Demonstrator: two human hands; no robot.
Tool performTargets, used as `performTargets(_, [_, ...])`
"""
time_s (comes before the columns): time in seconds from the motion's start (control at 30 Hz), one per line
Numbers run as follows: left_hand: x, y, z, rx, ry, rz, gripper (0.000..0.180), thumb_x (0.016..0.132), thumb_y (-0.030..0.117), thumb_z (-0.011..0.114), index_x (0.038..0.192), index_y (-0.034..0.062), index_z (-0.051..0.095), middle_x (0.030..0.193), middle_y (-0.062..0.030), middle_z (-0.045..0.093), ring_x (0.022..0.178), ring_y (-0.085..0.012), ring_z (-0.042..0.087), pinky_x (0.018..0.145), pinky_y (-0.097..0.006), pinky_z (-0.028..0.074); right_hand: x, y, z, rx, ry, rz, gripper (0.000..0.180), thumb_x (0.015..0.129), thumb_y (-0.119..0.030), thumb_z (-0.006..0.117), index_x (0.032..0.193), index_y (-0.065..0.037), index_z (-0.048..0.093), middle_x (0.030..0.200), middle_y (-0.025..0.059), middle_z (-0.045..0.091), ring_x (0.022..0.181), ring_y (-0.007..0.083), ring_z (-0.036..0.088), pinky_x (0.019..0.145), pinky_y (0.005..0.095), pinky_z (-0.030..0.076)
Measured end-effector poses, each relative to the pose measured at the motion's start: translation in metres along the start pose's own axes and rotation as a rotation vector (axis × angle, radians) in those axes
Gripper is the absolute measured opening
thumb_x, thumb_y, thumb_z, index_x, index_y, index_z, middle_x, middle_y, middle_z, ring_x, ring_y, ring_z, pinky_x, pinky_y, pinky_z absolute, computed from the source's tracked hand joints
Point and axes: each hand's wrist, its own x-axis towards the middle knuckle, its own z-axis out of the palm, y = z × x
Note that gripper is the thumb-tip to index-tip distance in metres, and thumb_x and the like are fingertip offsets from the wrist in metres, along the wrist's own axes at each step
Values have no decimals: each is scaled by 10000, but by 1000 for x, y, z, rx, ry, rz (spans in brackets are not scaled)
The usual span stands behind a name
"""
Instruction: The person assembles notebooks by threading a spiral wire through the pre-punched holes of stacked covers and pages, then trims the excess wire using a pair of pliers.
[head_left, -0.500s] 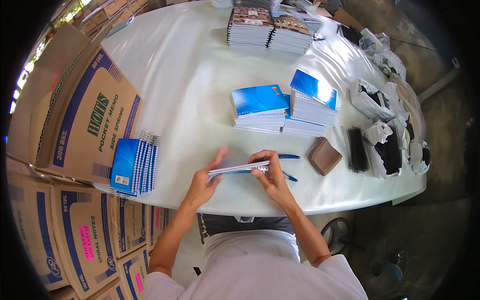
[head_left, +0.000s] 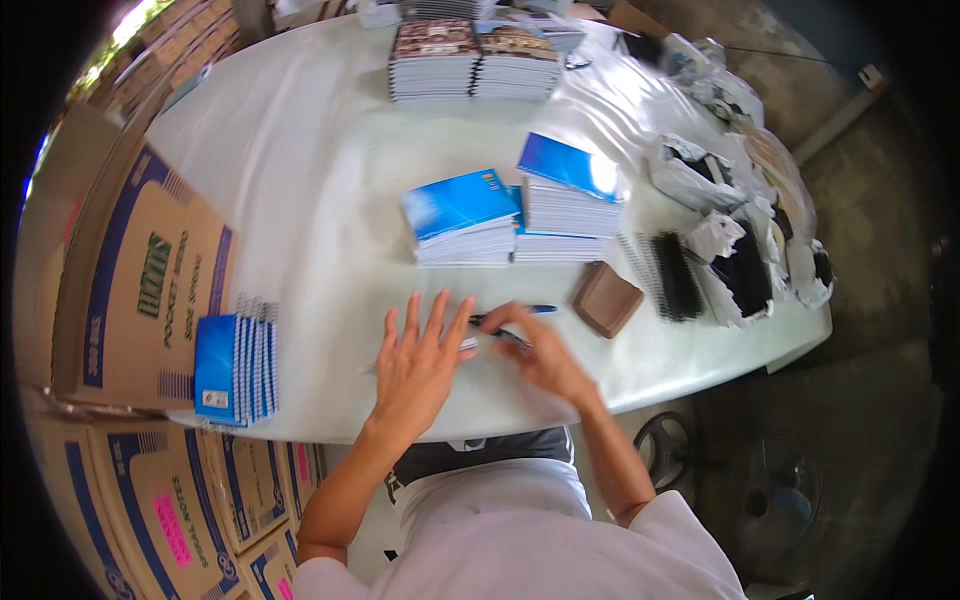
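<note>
My left hand (head_left: 418, 355) lies flat on the table, fingers spread, over a small notepad whose white edge (head_left: 468, 343) shows beside the index finger; the rest is hidden. Just right of it, my right hand (head_left: 540, 350) is smeared by motion, its fingers closed round a dark blue pen (head_left: 508, 336). A second blue pen (head_left: 541, 309) lies beyond the right fingers. Farther back are two stacks of punched pads with blue covers, a left stack (head_left: 463, 212) and a taller right stack (head_left: 570, 190). A brown block (head_left: 606, 299) sits to the right.
Blue spiral notepads (head_left: 236, 367) are piled at the left edge before a large open carton (head_left: 155, 290). Black wire spirals (head_left: 678, 277) and torn plastic packs (head_left: 735, 262) cover the right side. Thicker spiral notebooks (head_left: 473, 65) stand at the back. More cartons (head_left: 165, 510) are stacked below left.
The notepad held between both hands is now down on the table under my flattened left hand. My right hand has let go of it and closed on a pen. The view has shifted.
</note>
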Motion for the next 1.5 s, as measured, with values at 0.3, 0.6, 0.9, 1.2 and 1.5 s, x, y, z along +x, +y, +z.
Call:
performTargets(0.3, [14, -3, -26, -203, -412, -57, 501, 981, 336, 543, 1464, 283, 420, 1284, -11, 643, 896, -293, 704, 639, -417, 573, 3, 104, -170, -1066, 468, 261, 83, 871, -83, 628, 858, -1, 625, 858, 183, 633, 818, 391, 628, 727, 489, 484])
performTargets(0.6, [4, -18, -12, -371, -100, 29, 505, 959, 279, 598, 1440, 211, 458, 1344, -54, 602, 1026, -287, 672, 755, -385, 565, 7, 20, -152, -641, 481, -26, 212, 863, 55, 610, 1067, 18, 656, 925, 174, 602, 849, 291, 607, 720, 371, 491])
performTargets(0.9, [11, -18, -17, -340, -166, 51, 443, 995, 303, 535, 1403, 136, 496, 1262, -157, 637, 1161, -322, 609, 946, -412, 501, 17, -27, -23, 73, -21, 87, 203, 791, 54, 725, 975, -19, 681, 917, 76, 640, 793, 201, 635, 716, 320, 496])
performTargets(1.2, [14, -23, -14, -313, -214, 83, 444, 1001, 306, 522, 1403, 122, 483, 1308, -96, 620, 1175, -320, 610, 986, -458, 491, 29, -16, -34, 63, -287, 37, 137, 832, -20, 719, 960, -15, 671, 928, 84, 641, 805, 219, 598, 713, 344, 483])
performTargets(1.5, [13, -17, -16, -348, -173, 20, 499, 903, 211, 640, 1387, 213, 521, 1320, -38, 622, 1186, -300, 612, 898, -424, 536, 24, -39, -26, -344, -215, -132, 242, 881, -93, 666, 1081, -37, 543, 958, 136, 591, 862, 355, 616, 699, 452, 498])
